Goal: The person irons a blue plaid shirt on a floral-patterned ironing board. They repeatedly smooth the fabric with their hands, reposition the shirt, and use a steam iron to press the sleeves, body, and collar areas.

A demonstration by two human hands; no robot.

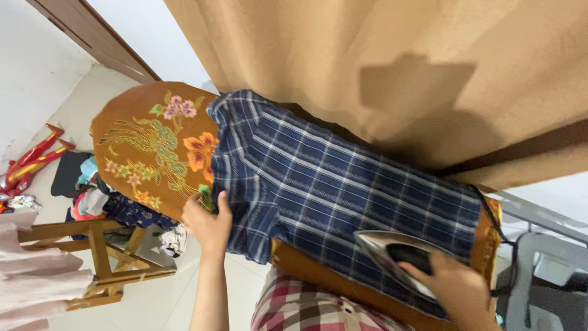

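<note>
On the ironing board (144,132), a blue plaid cloth (343,184) lies spread across the middle. At eight o'clock of it, the left hand (207,224) presses its edge, fingers (222,202) flat and loosely open. At five o'clock, the right hand (456,288) grips the iron (392,251), fingers closed around its handle.

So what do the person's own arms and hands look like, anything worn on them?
Both are bare: the left hand and its forearm show no sleeve, glove, watch or ring. The right hand is likewise uncovered as far as the picture shows. Below them, red, white and dark checked clothing is worn.
</note>
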